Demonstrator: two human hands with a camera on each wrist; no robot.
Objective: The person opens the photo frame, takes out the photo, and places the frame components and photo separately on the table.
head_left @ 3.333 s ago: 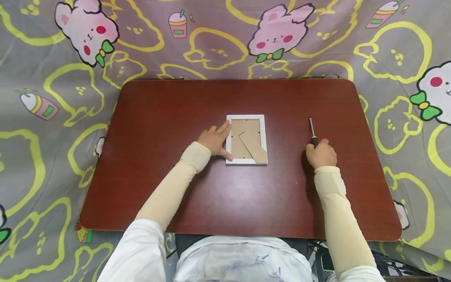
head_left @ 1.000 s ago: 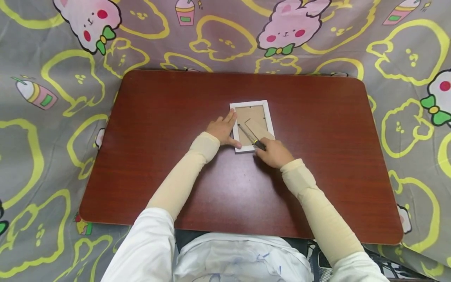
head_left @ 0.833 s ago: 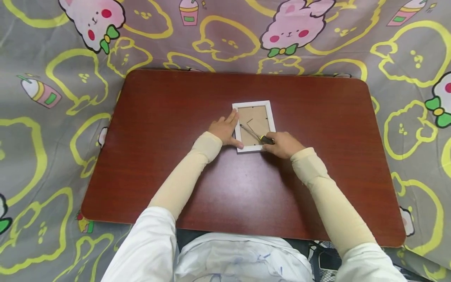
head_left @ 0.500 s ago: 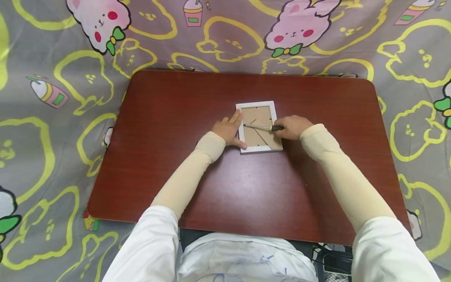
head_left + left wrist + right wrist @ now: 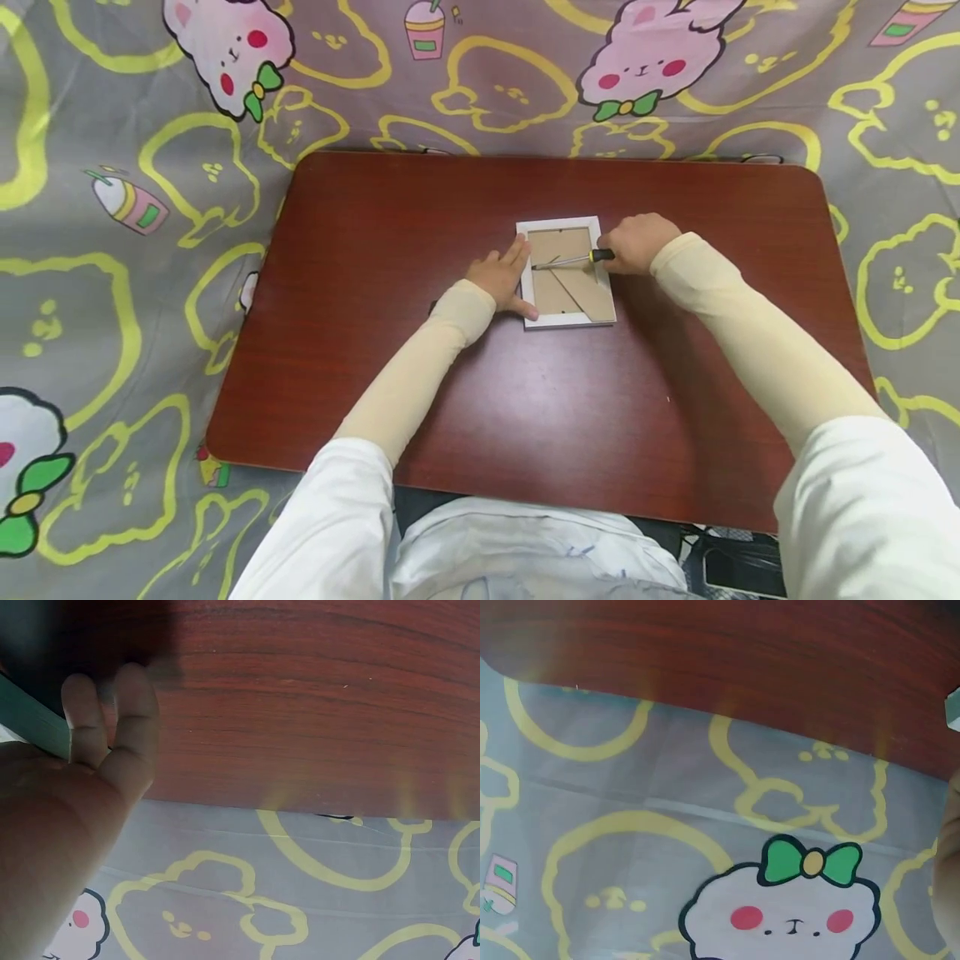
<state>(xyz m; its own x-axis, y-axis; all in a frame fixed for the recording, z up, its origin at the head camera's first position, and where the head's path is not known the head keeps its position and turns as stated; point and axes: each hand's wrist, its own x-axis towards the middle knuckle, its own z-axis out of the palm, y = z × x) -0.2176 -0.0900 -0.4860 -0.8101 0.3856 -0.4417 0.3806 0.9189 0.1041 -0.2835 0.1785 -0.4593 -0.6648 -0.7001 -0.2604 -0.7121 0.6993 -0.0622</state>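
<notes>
A white picture frame [image 5: 567, 320] lies face down on the table, its brown backing board [image 5: 557, 293] and folded stand showing. Along the frame's left side my left hand [image 5: 498, 278] rests with fingers straight and thumb spread toward the lower left corner. My right hand [image 5: 638, 242], at the frame's right side, grips the black handle of a screwdriver [image 5: 567, 262]. The metal shaft lies across the backing, its tip at the inner left edge of the frame. In the left wrist view part of the left hand [image 5: 82, 772] shows; the right wrist view catches only a sliver of the right hand [image 5: 946, 877].
The reddish-brown table [image 5: 420, 400] has rounded corners. A grey patterned curtain [image 5: 510, 92] hangs behind it and at both sides. Under the table's front edge at the right a dark object [image 5: 738, 567] shows.
The right hand has brought the screwdriver from the right of the table onto the frame's back, then swung its handle up along the right side, tip staying at the left edge. The left hand stays on the frame.
</notes>
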